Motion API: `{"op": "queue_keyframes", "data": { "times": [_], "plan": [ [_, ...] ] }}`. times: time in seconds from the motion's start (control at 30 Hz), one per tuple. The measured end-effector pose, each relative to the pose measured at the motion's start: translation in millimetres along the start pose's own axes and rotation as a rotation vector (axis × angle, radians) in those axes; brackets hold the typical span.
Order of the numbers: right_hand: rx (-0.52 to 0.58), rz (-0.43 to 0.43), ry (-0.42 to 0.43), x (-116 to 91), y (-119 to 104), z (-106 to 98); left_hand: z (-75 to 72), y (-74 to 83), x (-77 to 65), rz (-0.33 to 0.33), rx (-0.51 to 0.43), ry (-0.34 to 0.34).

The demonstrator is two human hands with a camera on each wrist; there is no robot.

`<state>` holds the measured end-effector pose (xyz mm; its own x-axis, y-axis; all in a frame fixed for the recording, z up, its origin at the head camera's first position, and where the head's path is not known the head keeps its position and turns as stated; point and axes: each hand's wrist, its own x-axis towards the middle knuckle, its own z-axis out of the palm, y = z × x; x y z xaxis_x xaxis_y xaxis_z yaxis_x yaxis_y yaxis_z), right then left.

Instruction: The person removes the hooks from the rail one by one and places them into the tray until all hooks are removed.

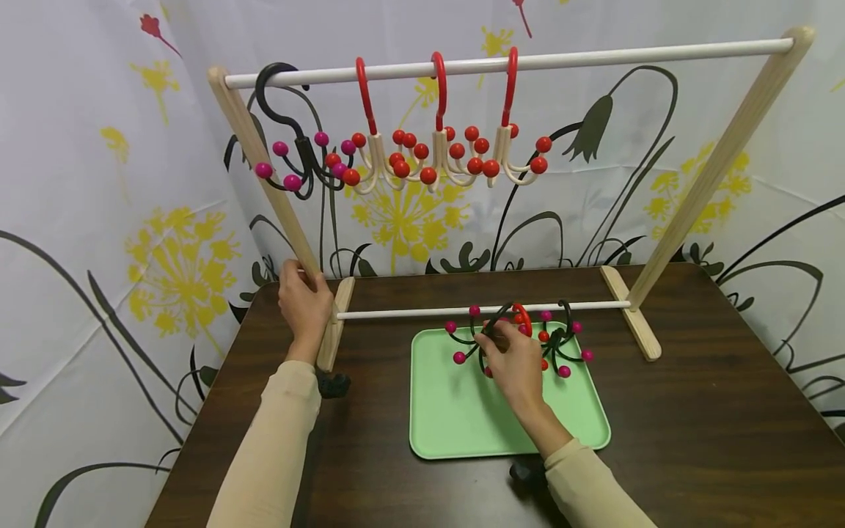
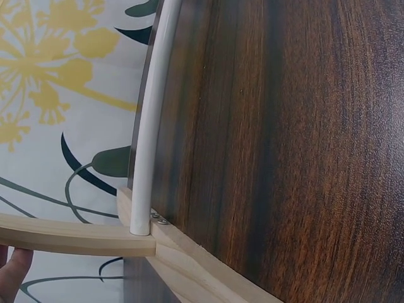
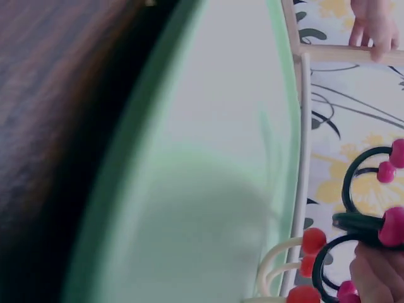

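My left hand (image 1: 305, 302) grips the left wooden post (image 1: 287, 213) of a hanging rack, low down near its foot. In the left wrist view, only fingertips (image 2: 14, 273) show, against the post. My right hand (image 1: 518, 363) holds a black multi-arm hook hanger (image 3: 358, 222) with pink balls over the far part of a green tray (image 1: 462, 425). Another black hanger (image 1: 557, 341) with pink balls is just right of that hand. A red-hooked hanger (image 1: 524, 319) with red balls shows between them, partly hidden by the hand.
From the rack's white top rod (image 1: 627, 56) hang a black hanger (image 1: 306, 158) with pink balls and three red-hooked cream hangers (image 1: 439, 139) with red balls. A lower white rod (image 1: 396, 313) crosses behind the tray. The right post (image 1: 719, 169) slants up from its foot on the dark table (image 1: 713, 440).
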<state>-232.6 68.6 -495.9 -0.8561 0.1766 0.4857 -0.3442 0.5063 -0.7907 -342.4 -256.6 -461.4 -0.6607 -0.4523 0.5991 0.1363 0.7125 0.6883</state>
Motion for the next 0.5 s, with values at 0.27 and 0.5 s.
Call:
{"op": "queue_keyframes", "data": {
  "times": [0.27, 0.5],
  "plan": [
    [-0.097, -0.042, -0.091, 5.2, -7.7, 6.8, 0.9, -1.7, -1.3, -0.009, 0.020, -0.020],
    [-0.147, -0.165, -0.186, 8.7, -16.6, 10.8, -0.1, -2.2, -0.2, 0.008, 0.010, -0.007]
  ]
}}
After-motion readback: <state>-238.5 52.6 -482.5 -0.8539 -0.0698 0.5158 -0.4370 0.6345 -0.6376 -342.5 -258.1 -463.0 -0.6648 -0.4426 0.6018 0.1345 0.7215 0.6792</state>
